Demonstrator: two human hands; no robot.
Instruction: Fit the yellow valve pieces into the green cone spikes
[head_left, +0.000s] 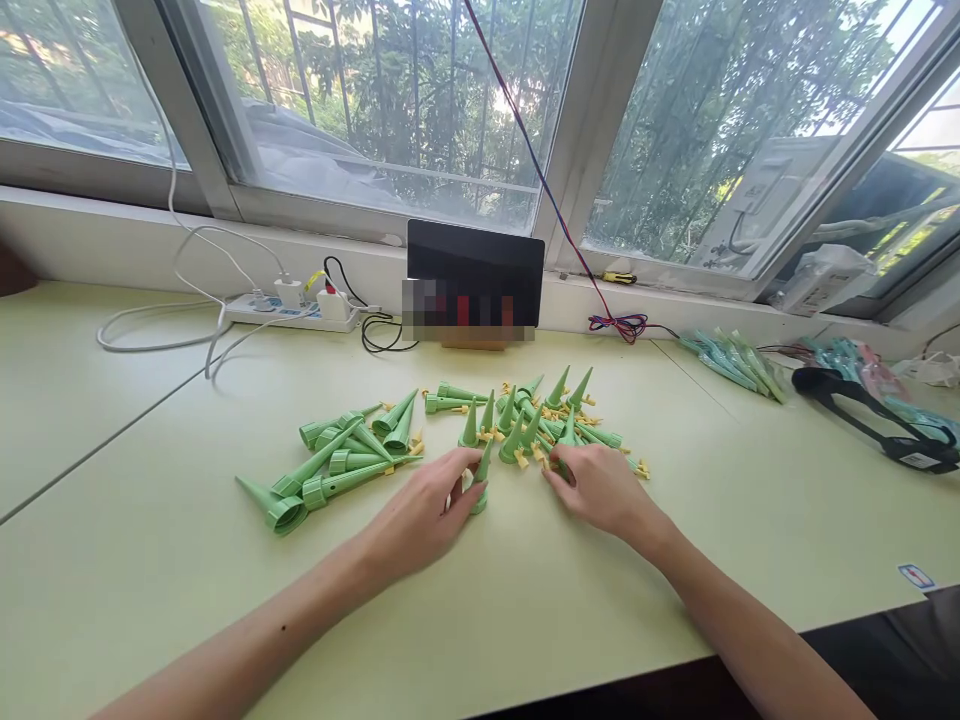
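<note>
My left hand (pixel 442 492) is closed around a green plastic watering spike (pixel 484 466), which stands point up on the table. My right hand (pixel 600 488) has its fingers bent together at the base of another upright green spike (pixel 568 428); the fingers partly hide that base. Between and beyond the hands are several upright green spikes (pixel 513 442), with small yellow valves (pixel 522 459) at their bases. More spikes lie on their sides behind my right hand. To the left of my left hand is a loose pile of green spikes (pixel 330 462), some showing open threaded collars.
The pale table (pixel 300 620) runs up to the windows. At the back are a dark-screened tablet (pixel 475 270), a white power strip (pixel 296 312) with cables, and a coiled red-blue wire (pixel 619 325). Bagged spikes (pixel 731 362) and a black strap (pixel 862 415) lie right.
</note>
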